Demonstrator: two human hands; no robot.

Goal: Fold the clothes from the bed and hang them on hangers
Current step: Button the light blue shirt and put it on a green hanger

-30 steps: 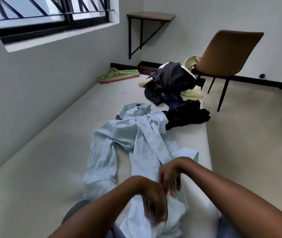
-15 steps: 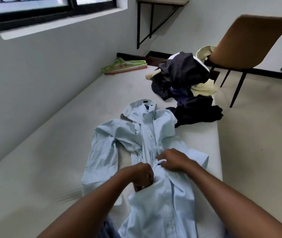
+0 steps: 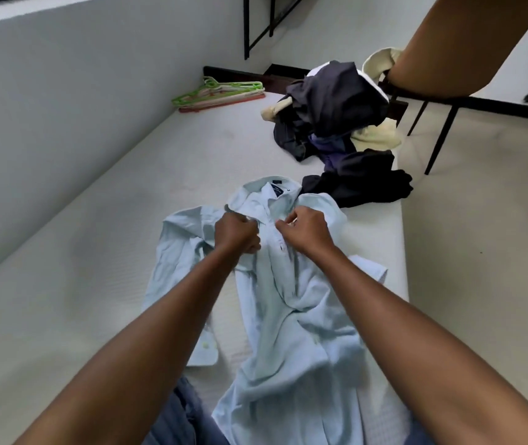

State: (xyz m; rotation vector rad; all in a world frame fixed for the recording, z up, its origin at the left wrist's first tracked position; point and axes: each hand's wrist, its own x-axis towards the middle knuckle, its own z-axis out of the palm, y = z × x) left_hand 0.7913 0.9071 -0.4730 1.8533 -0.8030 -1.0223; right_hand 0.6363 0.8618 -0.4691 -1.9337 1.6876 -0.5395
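Pale blue shirt (image 3: 288,300) spread front-up at centre frame, collar pointing up the picture, tail bunched toward the bottom edge. Left hand (image 3: 235,232) and right hand (image 3: 306,232) just below the collar, close together, each curled and pinching one side of the placket (buttoning, by the look of it). Likely step: closing the front ahead of folding. Next, probably a finished top button, then rumpled sleeves smoothed flat. Underneath, white mattress (image 3: 95,284). Upper right, heap of dark clothes (image 3: 336,101) awaiting a turn. Upper centre, stack of green and pink hangers (image 3: 220,94) by the wall, well apart from the shirt. No basket or bin in sight.
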